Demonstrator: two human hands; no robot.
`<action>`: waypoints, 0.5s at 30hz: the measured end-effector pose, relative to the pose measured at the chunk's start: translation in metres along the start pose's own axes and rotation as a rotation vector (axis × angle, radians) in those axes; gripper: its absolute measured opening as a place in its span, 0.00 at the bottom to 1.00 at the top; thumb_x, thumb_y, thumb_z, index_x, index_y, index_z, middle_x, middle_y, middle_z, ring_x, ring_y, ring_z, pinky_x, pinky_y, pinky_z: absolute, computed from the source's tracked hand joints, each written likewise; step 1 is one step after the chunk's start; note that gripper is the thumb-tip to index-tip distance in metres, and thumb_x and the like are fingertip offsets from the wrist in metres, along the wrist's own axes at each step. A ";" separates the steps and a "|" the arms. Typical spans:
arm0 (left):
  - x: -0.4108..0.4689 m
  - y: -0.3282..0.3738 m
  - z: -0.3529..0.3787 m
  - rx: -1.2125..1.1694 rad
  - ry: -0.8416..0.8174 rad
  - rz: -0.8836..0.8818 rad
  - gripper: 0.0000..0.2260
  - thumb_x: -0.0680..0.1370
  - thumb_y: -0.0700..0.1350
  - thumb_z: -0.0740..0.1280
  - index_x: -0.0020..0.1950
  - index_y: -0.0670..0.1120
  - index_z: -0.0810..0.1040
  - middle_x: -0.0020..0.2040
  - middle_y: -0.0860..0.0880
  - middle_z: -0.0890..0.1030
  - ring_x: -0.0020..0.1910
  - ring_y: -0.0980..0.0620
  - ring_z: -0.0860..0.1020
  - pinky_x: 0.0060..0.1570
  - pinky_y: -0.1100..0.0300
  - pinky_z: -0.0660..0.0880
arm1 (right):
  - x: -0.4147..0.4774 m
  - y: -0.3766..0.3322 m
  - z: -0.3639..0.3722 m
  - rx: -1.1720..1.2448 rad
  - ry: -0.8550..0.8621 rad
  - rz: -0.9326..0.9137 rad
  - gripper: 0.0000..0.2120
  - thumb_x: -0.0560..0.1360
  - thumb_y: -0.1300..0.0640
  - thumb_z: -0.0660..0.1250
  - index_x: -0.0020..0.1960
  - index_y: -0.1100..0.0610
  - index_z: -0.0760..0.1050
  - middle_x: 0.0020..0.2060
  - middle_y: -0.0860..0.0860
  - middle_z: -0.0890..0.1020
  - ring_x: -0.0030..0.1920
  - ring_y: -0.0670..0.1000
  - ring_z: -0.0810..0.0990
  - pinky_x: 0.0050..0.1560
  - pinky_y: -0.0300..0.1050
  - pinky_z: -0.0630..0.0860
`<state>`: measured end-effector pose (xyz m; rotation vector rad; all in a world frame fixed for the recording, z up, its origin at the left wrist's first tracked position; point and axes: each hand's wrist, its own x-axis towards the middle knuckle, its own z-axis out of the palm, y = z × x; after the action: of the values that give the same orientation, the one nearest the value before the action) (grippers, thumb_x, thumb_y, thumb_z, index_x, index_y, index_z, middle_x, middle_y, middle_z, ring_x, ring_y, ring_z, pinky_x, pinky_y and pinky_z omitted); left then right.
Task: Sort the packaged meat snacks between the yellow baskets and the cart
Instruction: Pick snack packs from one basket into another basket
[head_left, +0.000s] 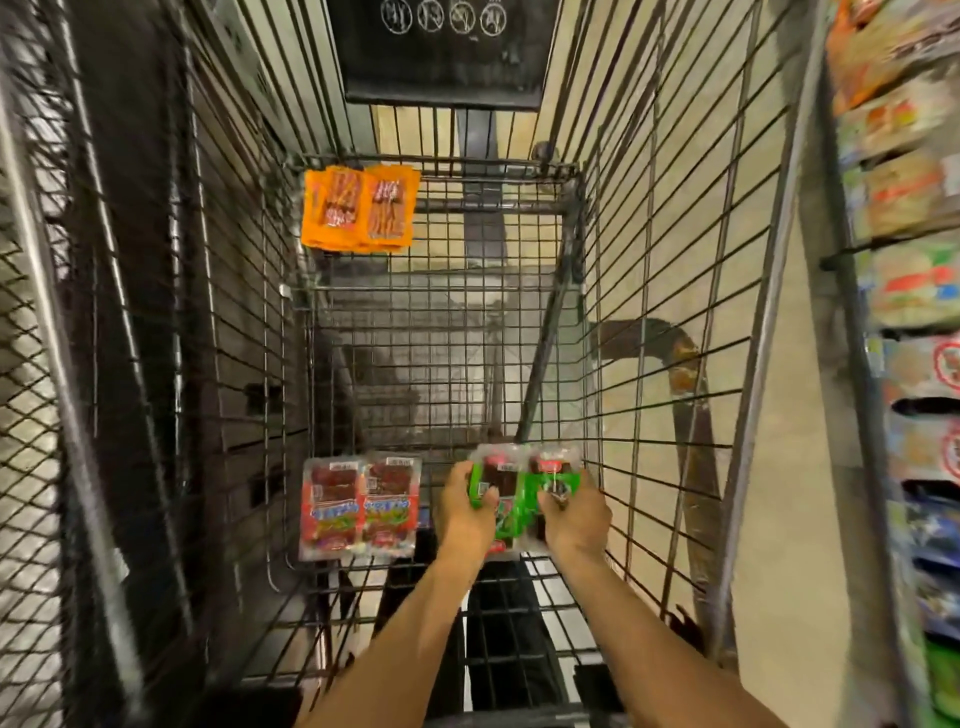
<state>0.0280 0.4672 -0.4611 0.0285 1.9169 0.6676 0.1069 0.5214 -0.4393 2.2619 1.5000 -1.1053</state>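
Note:
I look down into a black wire cart (441, 332). Both hands reach to its floor at the near right. My left hand (465, 512) grips the left side of a bundle of green meat snack packs (519, 486), and my right hand (574, 517) grips the right side. The bundle rests against the cart floor. Two red meat snack packs (358, 506) lie flat side by side at the near left. A stack of orange snack packs (358, 208) lies in the far left corner. No yellow basket is in view.
The cart's tall wire walls (670, 312) close in on both sides. Store shelves (904, 260) stocked with packaged goods run along the right. A black panel (441, 52) with white symbols hangs beyond the cart's far end. Pale floor shows through the wire.

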 end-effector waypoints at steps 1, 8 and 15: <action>-0.001 0.001 0.001 -0.018 0.005 -0.006 0.13 0.78 0.36 0.63 0.62 0.42 0.72 0.58 0.42 0.77 0.56 0.45 0.77 0.49 0.57 0.75 | -0.001 0.001 0.001 -0.010 0.017 -0.018 0.12 0.75 0.62 0.67 0.58 0.59 0.74 0.51 0.55 0.81 0.52 0.55 0.80 0.43 0.38 0.67; -0.007 0.005 0.006 0.026 -0.005 -0.038 0.12 0.80 0.38 0.62 0.63 0.44 0.70 0.59 0.42 0.77 0.58 0.44 0.76 0.55 0.51 0.77 | -0.008 0.002 0.002 -0.116 0.098 -0.093 0.03 0.80 0.61 0.58 0.53 0.57 0.68 0.40 0.48 0.75 0.44 0.53 0.80 0.32 0.35 0.69; -0.001 0.003 0.002 0.282 0.063 -0.009 0.13 0.78 0.38 0.64 0.63 0.42 0.69 0.68 0.41 0.68 0.66 0.43 0.68 0.65 0.48 0.69 | -0.008 -0.012 -0.017 -0.633 0.051 -0.199 0.10 0.79 0.64 0.56 0.59 0.62 0.67 0.50 0.53 0.81 0.49 0.52 0.81 0.37 0.40 0.68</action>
<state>0.0298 0.4700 -0.4596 0.1780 2.0581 0.3913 0.1033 0.5308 -0.4192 1.7416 1.8024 -0.5011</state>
